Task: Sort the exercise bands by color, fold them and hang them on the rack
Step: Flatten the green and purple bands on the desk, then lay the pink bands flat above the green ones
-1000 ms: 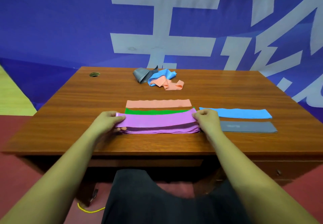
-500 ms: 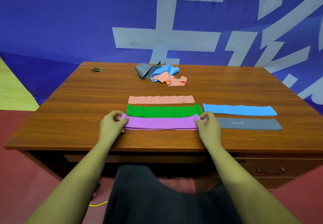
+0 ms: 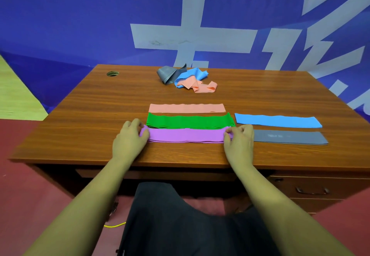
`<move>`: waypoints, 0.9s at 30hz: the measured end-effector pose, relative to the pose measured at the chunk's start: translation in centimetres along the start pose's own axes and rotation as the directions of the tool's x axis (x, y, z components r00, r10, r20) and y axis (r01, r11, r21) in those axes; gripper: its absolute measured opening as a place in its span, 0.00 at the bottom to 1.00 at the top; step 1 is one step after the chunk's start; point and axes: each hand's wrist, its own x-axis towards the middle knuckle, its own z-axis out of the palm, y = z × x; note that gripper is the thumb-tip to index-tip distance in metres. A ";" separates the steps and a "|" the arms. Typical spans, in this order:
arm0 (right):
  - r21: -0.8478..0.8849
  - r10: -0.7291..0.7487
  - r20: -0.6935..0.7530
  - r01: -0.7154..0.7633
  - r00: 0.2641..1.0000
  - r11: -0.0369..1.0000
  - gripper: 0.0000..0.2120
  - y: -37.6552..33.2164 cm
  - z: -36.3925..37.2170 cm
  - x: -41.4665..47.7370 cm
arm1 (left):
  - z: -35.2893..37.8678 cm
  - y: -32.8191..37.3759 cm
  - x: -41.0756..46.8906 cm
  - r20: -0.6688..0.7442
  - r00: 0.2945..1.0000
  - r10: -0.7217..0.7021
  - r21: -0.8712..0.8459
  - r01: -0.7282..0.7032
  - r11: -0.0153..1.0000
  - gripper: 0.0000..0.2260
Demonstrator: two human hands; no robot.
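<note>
A folded purple band (image 3: 186, 135) lies flat near the desk's front edge. My left hand (image 3: 130, 139) pinches its left end and my right hand (image 3: 239, 141) pinches its right end. Just behind it lie a folded green band (image 3: 189, 120) and a folded pink band (image 3: 187, 108), in parallel rows. To the right lie a folded blue band (image 3: 277, 120) and a folded grey band (image 3: 289, 137). Farther back sits a loose pile: a grey band (image 3: 167, 73), a blue band (image 3: 193, 75) and a pink band (image 3: 201, 86) tangled together. No rack is in view.
The wooden desk (image 3: 100, 115) has a round cable hole (image 3: 112, 73) at its back left and drawers (image 3: 312, 190) under its right side. A blue banner with white characters (image 3: 80, 25) hangs right behind it. My dark-clothed lap (image 3: 180, 219) fills the gap below the desk.
The purple band has come down from slightly raised to flat on the desk, uncovering the green band behind it. Both hands still hold its ends. The view has tilted a little.
</note>
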 end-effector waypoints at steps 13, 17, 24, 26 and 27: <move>-0.104 -0.099 0.347 0.143 0.933 0.984 0.21 -5.5 0.1 12.5 | -1.3 6.9 11.7 0.140 0.950 0.281 0.056 -0.290 0.955 0.10; -0.151 -0.029 0.429 0.104 0.903 0.983 0.21 -5.7 2.3 16.4 | 1.0 9.2 16.0 0.234 0.934 0.271 0.049 -0.290 0.956 0.10; -0.149 0.010 0.454 0.066 0.891 0.987 0.21 -5.3 7.6 23.1 | 6.2 11.5 21.8 0.294 0.904 0.309 0.125 -0.357 0.926 0.13; -0.135 0.033 0.425 0.027 0.905 0.990 0.20 -4.9 9.2 24.6 | 7.6 12.0 23.4 0.271 0.897 0.348 0.116 -0.390 0.914 0.14; -0.132 0.048 0.407 0.007 0.912 0.991 0.21 -4.6 9.9 25.3 | 8.4 12.3 24.2 0.262 0.892 0.368 0.097 -0.404 0.910 0.15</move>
